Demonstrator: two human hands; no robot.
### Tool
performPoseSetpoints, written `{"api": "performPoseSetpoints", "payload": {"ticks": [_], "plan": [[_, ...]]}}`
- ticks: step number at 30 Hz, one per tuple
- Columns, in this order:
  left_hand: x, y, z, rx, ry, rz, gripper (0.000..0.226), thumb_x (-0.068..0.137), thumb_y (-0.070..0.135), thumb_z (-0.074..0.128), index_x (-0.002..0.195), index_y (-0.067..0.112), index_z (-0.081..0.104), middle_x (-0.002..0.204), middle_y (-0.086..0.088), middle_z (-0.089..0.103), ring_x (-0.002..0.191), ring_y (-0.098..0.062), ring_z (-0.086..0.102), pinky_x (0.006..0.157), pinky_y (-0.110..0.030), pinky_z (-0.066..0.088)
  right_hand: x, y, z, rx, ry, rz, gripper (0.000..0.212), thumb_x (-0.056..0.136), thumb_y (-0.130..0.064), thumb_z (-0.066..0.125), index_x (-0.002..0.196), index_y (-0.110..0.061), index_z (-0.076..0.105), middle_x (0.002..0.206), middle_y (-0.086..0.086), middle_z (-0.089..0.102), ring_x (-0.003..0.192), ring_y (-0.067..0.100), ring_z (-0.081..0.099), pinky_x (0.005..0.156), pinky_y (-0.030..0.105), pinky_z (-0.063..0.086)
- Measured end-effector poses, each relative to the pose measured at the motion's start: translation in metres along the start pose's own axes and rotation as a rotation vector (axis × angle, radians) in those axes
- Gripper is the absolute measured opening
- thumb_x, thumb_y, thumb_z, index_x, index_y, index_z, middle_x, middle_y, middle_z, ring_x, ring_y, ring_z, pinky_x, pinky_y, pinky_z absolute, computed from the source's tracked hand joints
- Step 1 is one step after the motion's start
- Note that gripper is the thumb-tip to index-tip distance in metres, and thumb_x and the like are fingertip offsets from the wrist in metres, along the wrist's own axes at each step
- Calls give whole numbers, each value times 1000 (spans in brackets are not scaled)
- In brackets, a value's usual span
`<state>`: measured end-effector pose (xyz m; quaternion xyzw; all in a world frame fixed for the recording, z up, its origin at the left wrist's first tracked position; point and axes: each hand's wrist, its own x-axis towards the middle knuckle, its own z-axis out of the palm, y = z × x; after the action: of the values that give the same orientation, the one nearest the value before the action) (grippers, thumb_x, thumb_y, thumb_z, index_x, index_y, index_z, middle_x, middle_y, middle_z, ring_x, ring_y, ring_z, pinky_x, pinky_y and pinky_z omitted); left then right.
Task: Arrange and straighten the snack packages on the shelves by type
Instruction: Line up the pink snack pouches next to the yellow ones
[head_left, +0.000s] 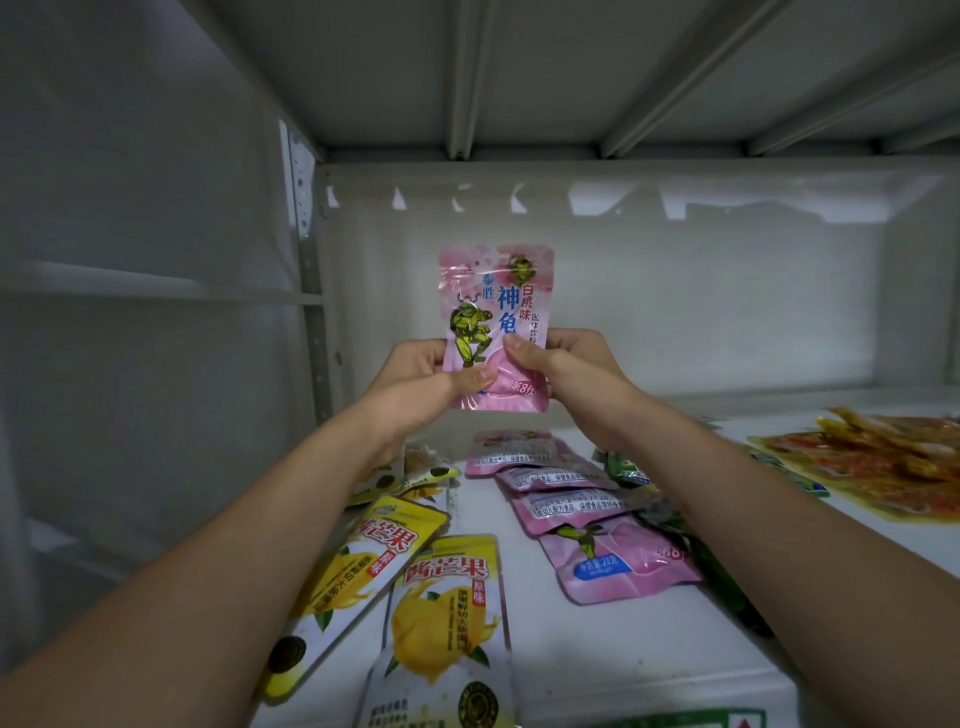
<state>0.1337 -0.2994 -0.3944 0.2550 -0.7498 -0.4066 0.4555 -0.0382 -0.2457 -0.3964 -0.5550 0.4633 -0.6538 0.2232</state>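
I hold a pink snack pouch (493, 312) with green turtle figures upright in the air, above the white shelf (597, 649). My left hand (421, 379) pinches its lower left part and my right hand (566, 364) pinches its lower right part, thumbs on the front. Below it, a row of several pink pouches (571, 499) lies overlapping on the shelf, running toward me. Left of that row lie yellow mango packets (447, 623), two large ones side by side and smaller ones behind them.
Green packets (628, 470) poke out from under my right forearm. An orange-red flat package (883, 467) lies at the right. A green packet's edge (691, 719) shows at the bottom. The shelf's back wall, left upright post and the shelf above enclose the space.
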Motion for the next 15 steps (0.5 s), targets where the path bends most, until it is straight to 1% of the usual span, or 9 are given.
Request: {"api": "performPoseSetpoints", "payload": {"ticks": [2, 3, 4, 6, 8, 9, 11, 13, 15], "plan": [[-2, 3, 2, -42, -24, 1, 7, 88, 17, 82, 93, 12, 79, 90, -4, 82, 71, -4, 74, 61, -12, 53, 1, 0, 0, 25, 0, -1, 40, 94, -32, 77, 91, 8, 72, 94, 38, 68, 81, 33, 55, 75, 33, 50], [-2, 4, 3, -59, -29, -2, 6, 88, 18, 82, 91, 13, 79, 90, -3, 82, 70, -6, 74, 61, -14, 54, 1, -1, 0, 32, 0, 2, 40, 94, -34, 77, 89, 6, 73, 94, 37, 68, 81, 32, 55, 78, 38, 48], [-2, 5, 3, -64, -30, -4, 6, 87, 19, 82, 88, 14, 79, 88, -3, 82, 69, -5, 74, 61, -14, 53, 2, -3, 0, 33, 2, 3, 37, 94, -34, 77, 86, 3, 73, 89, 32, 69, 78, 30, 56, 76, 39, 47], [-1, 5, 3, -44, -20, -3, 11, 87, 20, 83, 80, 16, 76, 81, 0, 80, 66, -3, 72, 60, -11, 52, 2, -5, -2, 6, -3, -6, 33, 97, -32, 74, 77, -7, 68, 81, 19, 66, 66, 24, 55, 64, 32, 45], [-1, 4, 1, -20, -9, -16, 16, 87, 21, 83, 76, 13, 74, 76, 0, 78, 64, -3, 68, 62, -9, 51, 1, -5, -3, -11, -3, -34, 35, 98, -33, 71, 71, -12, 63, 74, 11, 64, 62, 21, 53, 54, 27, 43], [0, 4, 0, -4, -5, -26, 19, 87, 23, 84, 80, 7, 75, 78, -5, 78, 66, -6, 67, 66, -12, 52, 0, -5, -2, 6, 3, -46, 32, 98, -31, 72, 74, -10, 66, 71, 7, 66, 61, 20, 56, 53, 25, 45], [2, 1, -1, 28, -11, -37, 30, 87, 24, 83, 95, -4, 75, 91, -14, 79, 74, -13, 66, 73, -20, 51, 1, -4, -2, 29, 38, -68, 27, 97, -24, 74, 80, -4, 70, 66, 2, 68, 55, 14, 60, 52, 24, 48], [1, 0, 1, 43, -13, -43, 30, 89, 24, 82, 99, -4, 76, 95, -16, 79, 76, -16, 67, 73, -25, 51, 3, -2, -3, 3, 76, -75, 27, 98, -19, 73, 76, -3, 70, 62, 2, 67, 53, 13, 60, 52, 24, 48], [2, -1, 3, 48, -19, -54, 25, 91, 27, 80, 99, 4, 77, 94, -10, 80, 78, -15, 70, 72, -22, 54, 6, 1, -3, -17, 98, -80, 28, 99, -17, 71, 79, 2, 70, 68, 8, 68, 61, 20, 60, 61, 28, 51]]}}
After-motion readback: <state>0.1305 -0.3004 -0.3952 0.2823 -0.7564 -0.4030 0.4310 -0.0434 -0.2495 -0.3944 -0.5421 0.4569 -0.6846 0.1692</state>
